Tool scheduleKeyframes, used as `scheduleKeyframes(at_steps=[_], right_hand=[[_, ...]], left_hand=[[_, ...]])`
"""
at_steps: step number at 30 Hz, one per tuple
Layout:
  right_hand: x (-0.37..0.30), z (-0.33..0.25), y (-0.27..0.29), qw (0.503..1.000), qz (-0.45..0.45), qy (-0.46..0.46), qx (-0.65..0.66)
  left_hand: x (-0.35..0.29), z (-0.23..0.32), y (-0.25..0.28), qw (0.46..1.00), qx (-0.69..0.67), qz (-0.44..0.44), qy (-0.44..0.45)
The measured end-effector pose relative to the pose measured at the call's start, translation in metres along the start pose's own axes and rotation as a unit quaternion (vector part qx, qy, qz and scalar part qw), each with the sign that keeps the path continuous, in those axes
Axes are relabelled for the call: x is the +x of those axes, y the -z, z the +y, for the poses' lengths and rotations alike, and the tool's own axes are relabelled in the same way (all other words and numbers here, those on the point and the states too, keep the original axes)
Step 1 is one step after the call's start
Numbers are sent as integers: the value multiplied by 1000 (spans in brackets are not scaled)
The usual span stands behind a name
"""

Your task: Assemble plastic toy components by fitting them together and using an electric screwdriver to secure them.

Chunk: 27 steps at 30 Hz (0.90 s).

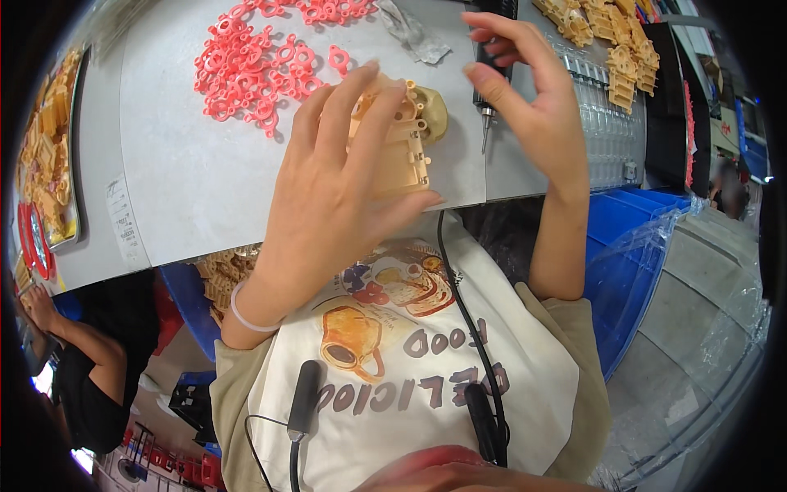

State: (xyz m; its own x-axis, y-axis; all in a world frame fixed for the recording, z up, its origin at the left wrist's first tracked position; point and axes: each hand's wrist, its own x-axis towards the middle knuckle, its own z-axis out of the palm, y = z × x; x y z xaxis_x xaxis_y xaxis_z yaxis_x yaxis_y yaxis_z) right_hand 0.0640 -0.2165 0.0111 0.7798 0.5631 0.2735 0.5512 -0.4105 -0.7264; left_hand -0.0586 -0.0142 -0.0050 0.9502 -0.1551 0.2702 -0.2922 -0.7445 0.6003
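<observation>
Left hand (332, 160)—casing (400, 168) lengthwise outward

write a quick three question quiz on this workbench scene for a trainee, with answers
1. Which hand is on the cream, box-like plastic part?
2. True or false: the pink, ring-shaped plastic pieces are piled to the right of the black, metal-tipped screwdriver.
3. The right hand is: a) a clenched fist; b) open, thumb apart from fingers; c) flat on the cream part.

Key: 1. The left hand. 2. False, they are to its left. 3. b.
</observation>
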Motion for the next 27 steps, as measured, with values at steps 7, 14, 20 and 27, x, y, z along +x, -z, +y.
scheduleKeyframes(at_steps=[7,14,20,27], right_hand=[[-10,22,52,987,79,-15,-142],[-106,93,126,707,126,-426,-550],[-132,128,105,601,176,-500,-598],[-120,117,108,612,111,-531,-576]], left_hand=[[6,18,-2,996,67,-13,55],[9,20,11,997,35,-67,27],[11,16,10,997,31,-66,5],[6,13,15,999,24,-39,-5]])
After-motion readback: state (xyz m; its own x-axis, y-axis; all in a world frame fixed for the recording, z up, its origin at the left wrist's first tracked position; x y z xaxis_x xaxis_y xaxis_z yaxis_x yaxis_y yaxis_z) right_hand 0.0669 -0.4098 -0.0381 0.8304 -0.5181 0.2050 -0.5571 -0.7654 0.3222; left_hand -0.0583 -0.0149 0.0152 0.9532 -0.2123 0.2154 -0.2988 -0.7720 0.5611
